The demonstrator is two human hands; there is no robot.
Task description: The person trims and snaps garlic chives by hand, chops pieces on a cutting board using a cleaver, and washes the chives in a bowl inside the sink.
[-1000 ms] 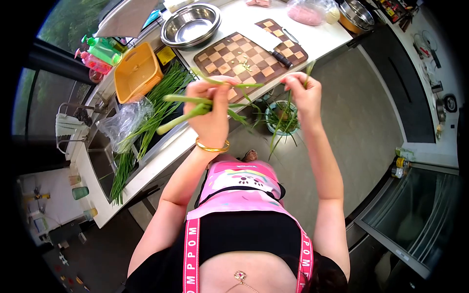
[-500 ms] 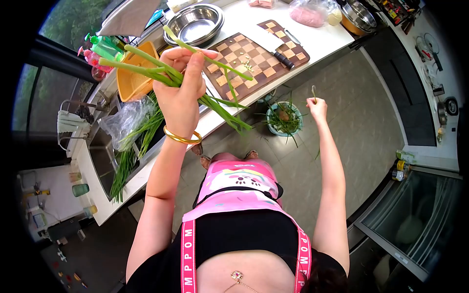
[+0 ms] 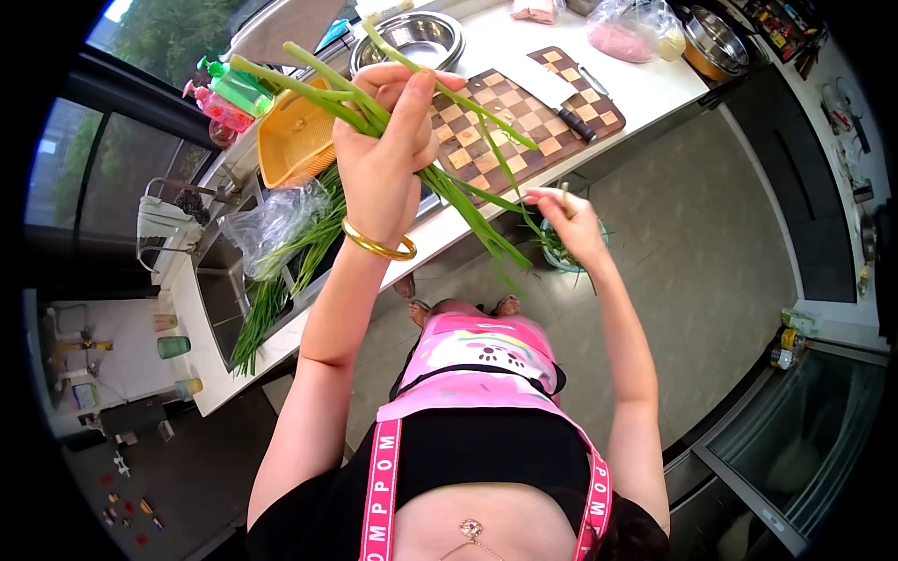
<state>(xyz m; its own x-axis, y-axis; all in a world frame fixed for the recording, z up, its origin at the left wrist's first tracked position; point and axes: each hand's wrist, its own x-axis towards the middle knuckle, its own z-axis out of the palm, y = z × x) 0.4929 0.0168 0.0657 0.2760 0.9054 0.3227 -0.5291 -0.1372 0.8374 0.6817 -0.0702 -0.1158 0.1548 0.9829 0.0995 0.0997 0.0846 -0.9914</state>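
A small bunch of green onions (image 3: 482, 224) is gripped in my left hand (image 3: 383, 154), raised over the counter's edge. Its pale stalk ends point up and left, and the thin leaves hang down to the right. My right hand (image 3: 575, 229) is close to the leaf tips with its fingers pinched; a thin pale stalk piece (image 3: 565, 192) sticks up from it. Whether those fingers touch the hanging leaves is unclear. Behind, a checkered cutting board (image 3: 477, 154) carries a cleaver (image 3: 552, 89) and small pale bits. Below my right hand stands a pale blue bin (image 3: 566, 266), partly hidden.
More long greens (image 3: 262, 318) and a clear plastic bag (image 3: 276, 224) lie over the sink (image 3: 217, 297). An orange basket (image 3: 290, 140), metal bowls (image 3: 454, 37) and soap bottles (image 3: 238, 89) stand at the back. Bagged pink meat (image 3: 622, 37) is at the far right.
My right hand has moved left and toward the counter, from beside the bin up to the leaf tips. My left hand still holds the bunch. The whole view has shifted slightly.
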